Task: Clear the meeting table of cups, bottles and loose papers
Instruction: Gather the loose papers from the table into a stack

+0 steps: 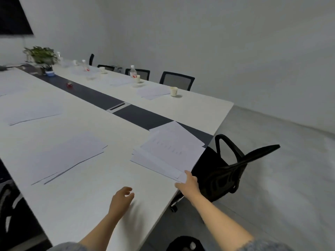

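Plainly the job was at an early stage, judging by how much lay on the long white meeting table (87,211). At its near corner the right hand (188,183) pinched the near edge of a fanned stack of papers (168,153), fingers closed on the sheets. The stack rested on the tabletop and partly overhung the edge above a black chair (226,171). The left hand (121,200) hovered just above the bare tabletop beside it, fingers loosely curled and holding nothing. This stack looked like the only gathering in hand. Another set of sheets (68,156) lay to its left on the near side and a further one (32,113) beyond that. Across the dark centre strip, more sheets (154,92) sat beside the nearest cup, with fainter ones (119,81) farther along. At least two bottles stood on the far side, one with a red label (132,71) and another (85,66) deeper in. Paper cups were spaced along that same side: one (174,91) near the far corner, one (138,78) touching or just beside the bottle, one (102,69) past it. A small red object (69,85) sat on the strip, too blurred to name. By my reckoning nearly everything was left to collect.
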### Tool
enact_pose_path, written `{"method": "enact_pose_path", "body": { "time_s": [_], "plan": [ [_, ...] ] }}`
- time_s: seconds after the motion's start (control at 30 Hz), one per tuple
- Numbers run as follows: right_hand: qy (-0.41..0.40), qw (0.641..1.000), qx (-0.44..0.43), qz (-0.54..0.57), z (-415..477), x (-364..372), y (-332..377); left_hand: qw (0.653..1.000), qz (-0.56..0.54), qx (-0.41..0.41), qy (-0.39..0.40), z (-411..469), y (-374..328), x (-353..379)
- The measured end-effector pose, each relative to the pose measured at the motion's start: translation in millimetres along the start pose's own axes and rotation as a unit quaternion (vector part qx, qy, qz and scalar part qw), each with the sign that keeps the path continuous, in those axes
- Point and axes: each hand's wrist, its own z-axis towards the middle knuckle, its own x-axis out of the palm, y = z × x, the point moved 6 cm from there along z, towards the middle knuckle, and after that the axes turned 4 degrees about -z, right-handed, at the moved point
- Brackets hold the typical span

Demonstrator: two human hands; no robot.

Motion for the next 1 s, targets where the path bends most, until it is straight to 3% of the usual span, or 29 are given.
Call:
{"method": "enact_pose_path", "body": {
  "time_s": [0.27, 0.6, 0.8, 1.0],
  "plan": [
    [0.083, 0.972, -0.026, -0.217, 69.0, 41.7, 23.6, 0.999, -0.009, -0.023, -0.022, 56.0, 28.7, 12.2],
    [0.085, 0.919, -0.026, -0.385, 143.3, 19.0, 13.0, 0.989, 0.127, 0.044, -0.055, 137.2, -21.2, 69.0],
    [0.121, 0.870, -0.064, -0.474, 167.1, 21.4, 8.0, 0.981, 0.189, -0.010, -0.050, 150.8, -31.8, 84.1],
    [0.050, 0.900, -0.086, -0.425, 240.4, -25.5, 35.1, 0.962, 0.258, -0.050, -0.081, 152.8, -34.4, 96.1]
  ]
}}
